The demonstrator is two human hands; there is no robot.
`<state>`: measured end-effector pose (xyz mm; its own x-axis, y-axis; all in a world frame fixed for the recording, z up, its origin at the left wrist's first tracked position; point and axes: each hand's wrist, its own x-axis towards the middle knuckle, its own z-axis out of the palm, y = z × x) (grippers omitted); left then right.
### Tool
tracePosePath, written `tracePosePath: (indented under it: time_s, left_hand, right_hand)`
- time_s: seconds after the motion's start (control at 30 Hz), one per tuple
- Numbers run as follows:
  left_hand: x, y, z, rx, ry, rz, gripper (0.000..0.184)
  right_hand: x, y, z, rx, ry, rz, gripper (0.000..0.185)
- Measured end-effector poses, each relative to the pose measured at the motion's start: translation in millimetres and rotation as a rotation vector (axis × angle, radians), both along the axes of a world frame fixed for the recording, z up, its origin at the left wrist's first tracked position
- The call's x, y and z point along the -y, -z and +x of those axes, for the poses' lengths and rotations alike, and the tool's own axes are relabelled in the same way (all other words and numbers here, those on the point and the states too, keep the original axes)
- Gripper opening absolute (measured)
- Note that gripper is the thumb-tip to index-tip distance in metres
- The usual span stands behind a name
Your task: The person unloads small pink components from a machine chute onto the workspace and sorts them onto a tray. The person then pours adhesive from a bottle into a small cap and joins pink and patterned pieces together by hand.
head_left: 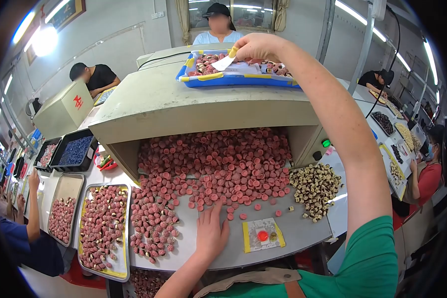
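Observation:
My right hand (259,47) is raised over the top of the cream metal cabinet, its fingers closed on the yellow handle of a scraper (223,62) with a pale flat blade. The blade is tilted down over a blue tray (243,80) with yellow tape on its rim. Reddish pieces and a sheet of white paper lie in this tray. My left hand (211,231) rests on the grey tabletop, fingers stretched out. Its fingertips are at the front edge of a spread of red, cup-shaped pieces (223,169), which reaches back under the cabinet.
Round raspberry-like pieces fill a metal tray (129,218) and lie loose beside it. Cream-and-dark pieces (315,191) are heaped on the right. A yellow-edged card (248,243) with a red cap (262,236) lies near the front edge. Several people work around the cabinet (208,107).

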<state>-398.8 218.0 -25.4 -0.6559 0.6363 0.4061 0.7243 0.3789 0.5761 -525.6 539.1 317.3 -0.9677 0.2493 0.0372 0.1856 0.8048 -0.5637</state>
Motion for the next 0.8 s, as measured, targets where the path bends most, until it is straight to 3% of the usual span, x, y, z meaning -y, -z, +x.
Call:
tracePosePath:
  time_s: [0.2,0.3,0.4,0.5,0.6,0.7,0.8]
  left_hand:
    - [-0.7,-0.1,-0.4,0.003,0.004,0.003,0.069]
    - [-0.2,0.0,-0.5,0.015,0.001,-0.01,0.069]
    - [-0.5,-0.9,0.3,0.024,0.0,-0.031,0.069]
    - [-0.8,-1.2,-0.3,0.014,0.004,-0.028,0.068]
    - [-0.8,-0.2,-0.4,0.034,0.007,-0.017,0.068]
    - [0.0,2.1,-0.4,0.028,0.004,0.005,0.067]
    - [0.7,2.7,-0.7,0.022,0.0,0.006,0.067]
  right_hand:
    - [-20.9,4.8,9.0,-0.05,0.012,0.636,0.044]
    - [-30.7,-7.5,11.6,0.149,0.083,0.769,0.041]
    - [-34.9,-16.9,13.0,-0.1,0.091,0.638,0.038]
    - [-15.5,-11.0,8.2,-0.505,-0.16,0.488,0.033]
    - [2.5,17.9,-12.2,-0.376,-0.274,0.25,0.032]
    - [-4.1,35.7,-29.0,-0.066,-0.233,0.568,0.032]
    - [-22.8,33.9,-30.6,0.007,-0.19,0.623,0.036]
